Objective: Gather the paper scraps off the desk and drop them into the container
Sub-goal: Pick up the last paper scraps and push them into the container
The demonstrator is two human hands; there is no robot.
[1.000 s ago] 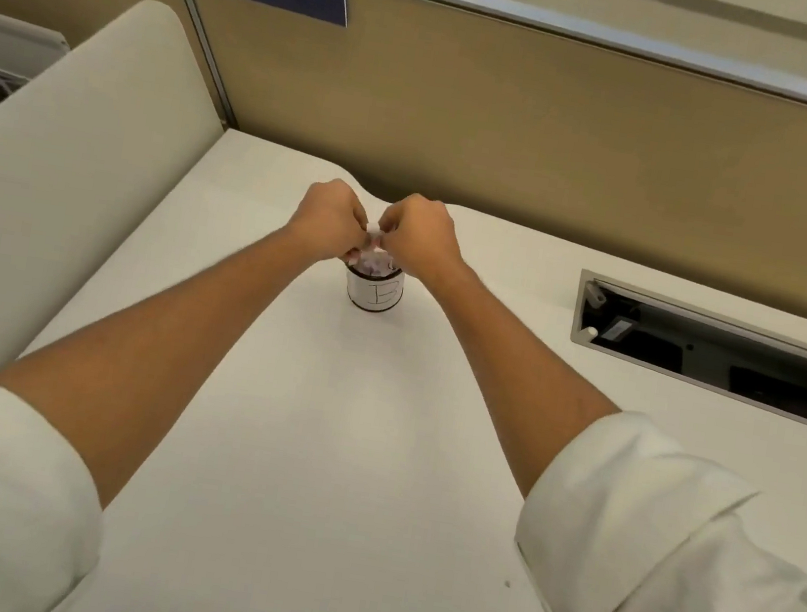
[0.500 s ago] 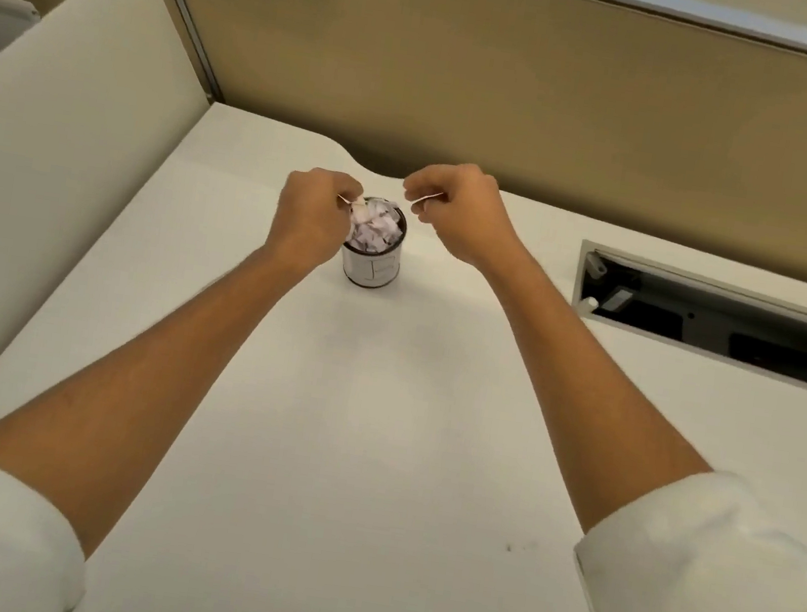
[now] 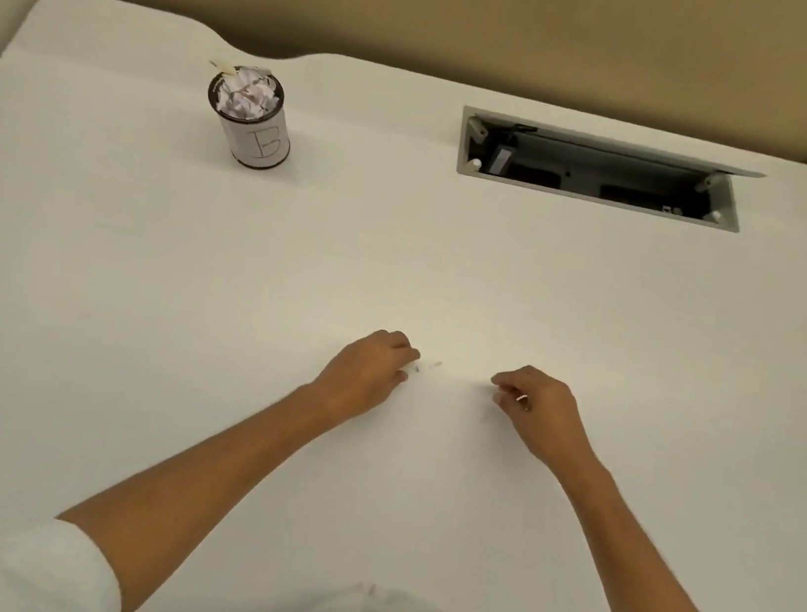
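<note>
Both our hands have left the container (image 3: 253,124) and dropped to the near middle of the desk (image 3: 137,268). Our left hand (image 3: 366,370) curls beside a small paper scrap (image 3: 433,365); our right hand (image 3: 535,407) pinches loosely, contents unclear. Crumpled scraps fill the container, far left.

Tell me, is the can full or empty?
Full. The can stands upright on the desk, and crumpled paper scraps fill it to the rim, one strip sticking over the edge.
</note>
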